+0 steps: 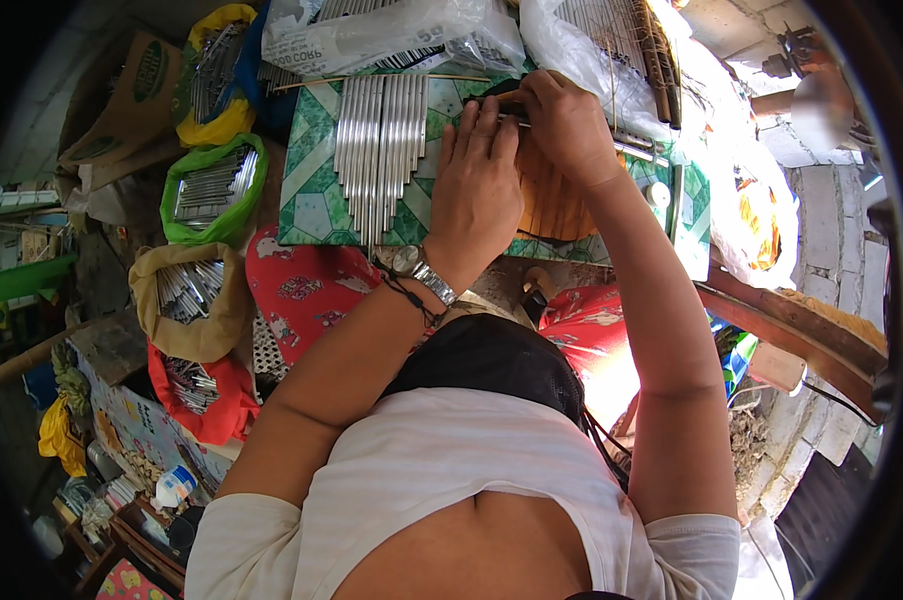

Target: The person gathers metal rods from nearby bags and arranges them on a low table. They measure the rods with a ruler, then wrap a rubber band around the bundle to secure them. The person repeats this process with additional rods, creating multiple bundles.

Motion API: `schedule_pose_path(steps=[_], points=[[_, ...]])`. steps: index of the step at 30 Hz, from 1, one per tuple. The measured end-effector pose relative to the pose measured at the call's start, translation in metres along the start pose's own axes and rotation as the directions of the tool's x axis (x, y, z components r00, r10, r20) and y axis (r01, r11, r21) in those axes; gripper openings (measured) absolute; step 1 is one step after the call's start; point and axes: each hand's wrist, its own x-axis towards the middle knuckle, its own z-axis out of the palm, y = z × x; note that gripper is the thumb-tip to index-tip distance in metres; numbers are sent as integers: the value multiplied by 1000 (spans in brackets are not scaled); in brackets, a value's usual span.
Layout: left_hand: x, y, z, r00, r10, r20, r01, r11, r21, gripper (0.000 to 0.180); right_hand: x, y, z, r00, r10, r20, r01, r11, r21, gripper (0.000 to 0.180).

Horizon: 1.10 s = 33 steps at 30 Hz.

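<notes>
My left hand (479,190) lies with its fingers stretched out and close together, their tips at a dark strip near the table's far side. My right hand (571,125) is closed in a pinch just beside those fingertips. A short tan piece (511,97) shows at its fingers; what exactly they grip is hidden. Beneath the hands is a rounded brown wooden board (556,200), partly covered. Left of my left hand, silver metal tubes (381,140) lie side by side in a tapering row on the green patterned tabletop (306,195).
Bags of metal tubes stand at the left: a green bag (214,190), a tan bag (186,300) and a red bag (206,400). Clear plastic bags (401,40) with more tubes lie along the far edge. A small white roll (657,195) sits at the table's right.
</notes>
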Motion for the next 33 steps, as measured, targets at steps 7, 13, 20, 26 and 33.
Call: schedule_pose_path(steps=[7, 13, 20, 26, 33], points=[[1, 0, 2, 1000, 8, 2, -8, 998, 69, 39, 7, 2, -3, 997, 15, 74, -17, 999, 39, 9], [2, 2, 6, 999, -9, -46, 11, 999, 46, 37, 17, -3, -10, 961, 89, 261, -82, 996, -35, 11], [1, 2, 8, 998, -7, -61, 9, 999, 35, 37, 81, 25, -56, 992, -124, -27, 121, 988, -94, 39], [1, 2, 9, 998, -22, -63, 24, 999, 24, 36, 85, 46, -119, 945, 318, -80, -324, 873, -364, 32], [0, 2, 9, 997, -32, -69, 32, 999, 10, 37, 41, 53, -83, 648, 675, 353, -556, 736, -386, 31]])
